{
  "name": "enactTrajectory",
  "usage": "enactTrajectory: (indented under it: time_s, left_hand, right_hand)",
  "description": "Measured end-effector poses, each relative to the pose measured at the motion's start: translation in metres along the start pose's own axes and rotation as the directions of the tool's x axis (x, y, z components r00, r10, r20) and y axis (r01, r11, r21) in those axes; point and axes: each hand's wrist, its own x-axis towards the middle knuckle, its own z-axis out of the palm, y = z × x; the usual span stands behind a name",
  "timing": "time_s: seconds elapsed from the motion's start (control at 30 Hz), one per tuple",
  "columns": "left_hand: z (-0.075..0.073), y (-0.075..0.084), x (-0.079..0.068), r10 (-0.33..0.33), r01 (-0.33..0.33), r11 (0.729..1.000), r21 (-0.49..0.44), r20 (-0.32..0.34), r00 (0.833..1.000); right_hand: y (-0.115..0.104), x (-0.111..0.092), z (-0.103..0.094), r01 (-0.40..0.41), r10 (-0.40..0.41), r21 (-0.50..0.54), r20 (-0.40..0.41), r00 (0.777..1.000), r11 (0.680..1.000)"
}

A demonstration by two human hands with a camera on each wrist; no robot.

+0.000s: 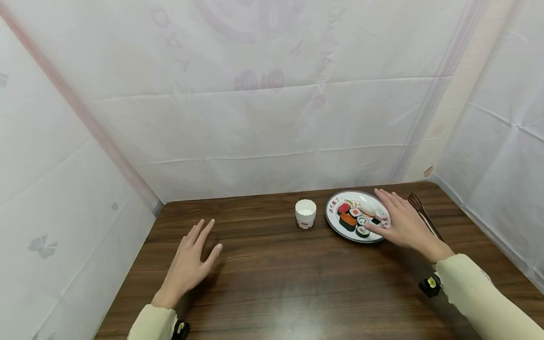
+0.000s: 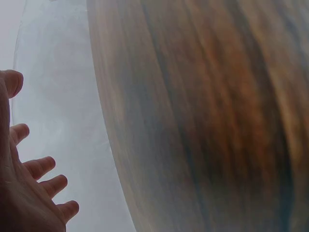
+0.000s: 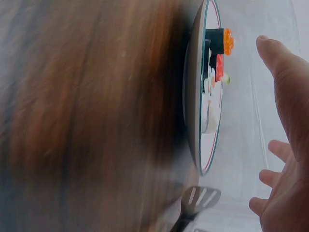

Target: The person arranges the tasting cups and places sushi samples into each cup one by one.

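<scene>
My right hand [image 1: 403, 222], fingers spread and holding nothing, hovers over the right side of a white dark-rimmed plate [image 1: 335, 229]. Several sushi pieces lie on the plate, among them an orange-topped roll [image 1: 347, 222], a red-topped one [image 1: 344, 208] and a small white-and-black roll [image 1: 362, 231]. The right wrist view shows the plate [image 3: 194, 116] edge-on, with the thumb and fingers apart from it. My left hand [image 1: 189, 262] is held above the left part of the table, its fingers extended and nothing in them; the left wrist view shows the same hand [image 2: 29, 188] beside bare wood.
A white scalloped cup [image 1: 305, 215] stands left of the plate. Behind the right hand lies a dark slotted spatula [image 1: 418, 205] near the right edge of the brown wooden table [image 1: 272, 278]. Pale patterned cloth [image 1: 272, 127] hangs around the back and sides.
</scene>
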Motion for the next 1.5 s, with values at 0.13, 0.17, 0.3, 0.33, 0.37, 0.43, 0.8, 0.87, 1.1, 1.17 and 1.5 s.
enactTrajectory:
  time_s: [0.13,0.17,0.3,0.33,0.37,0.43,0.8,0.87,1.1,1.17,1.5]
  left_hand:
    - [0.002,-0.001,0.0,0.02,-0.02,1.0,-0.009,-0.032,0.999]
    - [0.002,-0.001,0.0,0.025,-0.026,1.0,-0.013,-0.042,0.999]
    - [0.005,-0.001,-0.001,0.043,-0.045,0.999,-0.03,-0.076,0.996]
    - [0.005,-0.001,-0.001,0.045,-0.048,0.998,-0.032,-0.081,0.996]
    - [0.006,-0.001,-0.001,0.049,-0.052,0.998,-0.035,-0.086,0.995]
    - [0.005,-0.001,0.0,0.057,-0.061,0.998,-0.035,-0.093,0.994]
    - [0.0,0.003,0.006,0.105,-0.11,0.993,-0.031,-0.143,0.984]
    - [0.0,0.003,0.006,0.105,-0.11,0.993,-0.03,-0.144,0.984]
    - [0.001,0.004,0.009,0.142,-0.152,0.988,-0.037,-0.189,0.972]
    - [0.0,0.005,0.011,0.156,-0.167,0.985,-0.037,-0.21,0.965]
    - [-0.001,0.009,0.017,0.234,-0.249,0.968,-0.008,-0.312,0.921]
  right_hand:
    - [-0.008,0.012,0.003,-0.004,0.002,0.038,0.051,0.999,0.999]
    - [-0.01,0.015,0.004,-0.003,0.0,0.043,0.063,0.998,0.999]
    - [-0.022,0.027,0.009,-0.004,-0.001,0.047,0.102,0.995,0.999]
    - [-0.025,0.03,0.011,-0.004,-0.001,0.05,0.108,0.994,0.999]
    - [-0.029,0.033,0.012,-0.003,-0.003,0.055,0.114,0.993,0.999]
    - [-0.036,0.039,0.015,-0.001,-0.006,0.055,0.131,0.991,0.998]
    - [-0.07,0.071,0.034,0.075,-0.092,0.115,0.148,0.985,0.99]
    - [-0.075,0.076,0.038,0.081,-0.101,0.13,0.152,0.983,0.988]
    - [-0.095,0.087,0.051,0.091,-0.119,0.154,0.182,0.976,0.984]
    - [-0.1,0.089,0.055,0.082,-0.112,0.156,0.195,0.974,0.984]
    - [-0.114,0.093,0.072,0.046,-0.088,0.186,0.227,0.97,0.981]
